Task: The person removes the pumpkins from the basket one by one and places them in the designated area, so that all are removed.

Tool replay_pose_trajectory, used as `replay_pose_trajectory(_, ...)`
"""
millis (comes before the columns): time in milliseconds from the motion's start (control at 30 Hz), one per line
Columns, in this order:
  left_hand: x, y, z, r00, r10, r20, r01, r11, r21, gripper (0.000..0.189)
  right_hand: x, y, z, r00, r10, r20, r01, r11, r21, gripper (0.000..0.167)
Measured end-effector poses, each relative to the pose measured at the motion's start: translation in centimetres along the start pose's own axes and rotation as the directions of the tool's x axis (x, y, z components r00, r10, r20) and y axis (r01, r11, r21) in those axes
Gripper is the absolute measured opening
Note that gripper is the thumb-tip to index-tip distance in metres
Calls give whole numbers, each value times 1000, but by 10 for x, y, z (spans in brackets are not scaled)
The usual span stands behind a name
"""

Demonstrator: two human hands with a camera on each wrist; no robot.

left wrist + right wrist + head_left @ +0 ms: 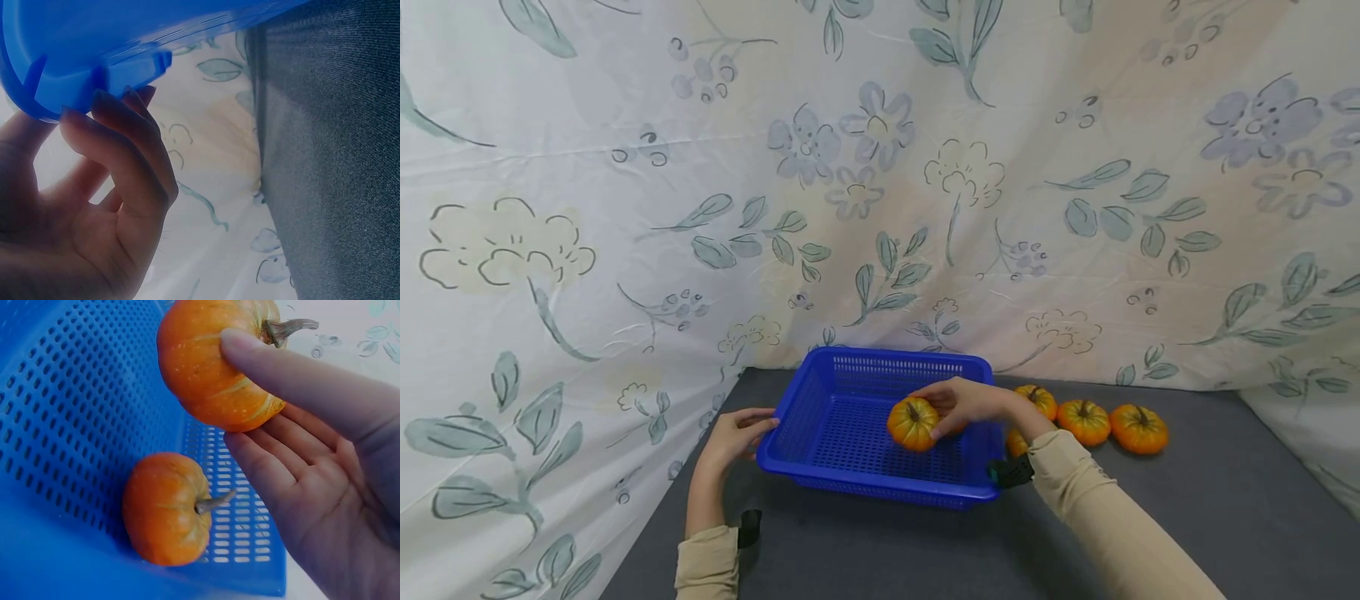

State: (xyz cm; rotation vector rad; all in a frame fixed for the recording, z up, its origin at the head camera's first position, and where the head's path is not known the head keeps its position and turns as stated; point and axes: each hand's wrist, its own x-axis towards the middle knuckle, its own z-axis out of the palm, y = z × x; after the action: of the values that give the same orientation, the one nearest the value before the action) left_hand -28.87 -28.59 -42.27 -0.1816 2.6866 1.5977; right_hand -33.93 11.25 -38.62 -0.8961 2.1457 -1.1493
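Note:
My right hand (973,402) grips a small orange pumpkin (913,423) over the inside of a blue plastic basket (880,485). In the right wrist view the thumb lies on the pumpkin's side near its stem, and the other fingers support it from beneath. Below it, a second pumpkin (167,509) sits in the basket against the perforated wall; my hand hides most of it in the head view. At the basket's left end my left hand (735,437) holds the rim (47,115), thumb on one side and curled fingers on the other.
Several more pumpkins (1139,429) stand on the dark grey tabletop (1210,483) right of the basket, some partly behind my right forearm. A floral cloth (880,208) hangs along the table's back and left edges.

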Motion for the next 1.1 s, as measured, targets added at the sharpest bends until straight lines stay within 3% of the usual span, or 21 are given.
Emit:
replay_pose_trajectory(267,-1,1,1,1000,-8,-5,8,1000,0,44,-19,0,-11,999,-16,-38,17,1000,19,68)
replay_pose_trajectory(567,-2,2,0,1000,-13,-2,13,1000,-5,45,-42,3,-22,994,60,-91,-56,998,36,73)
replay_pose_trajectory(833,-2,2,-1,1000,-12,0,12,1000,-7,46,-62,6,-34,988,33,-152,-26,998,50,76)
replay_pose_trajectory(1100,0,2,-1,1000,-12,6,12,1000,-15,45,-85,14,-44,977,63,-202,-56,998,39,75)
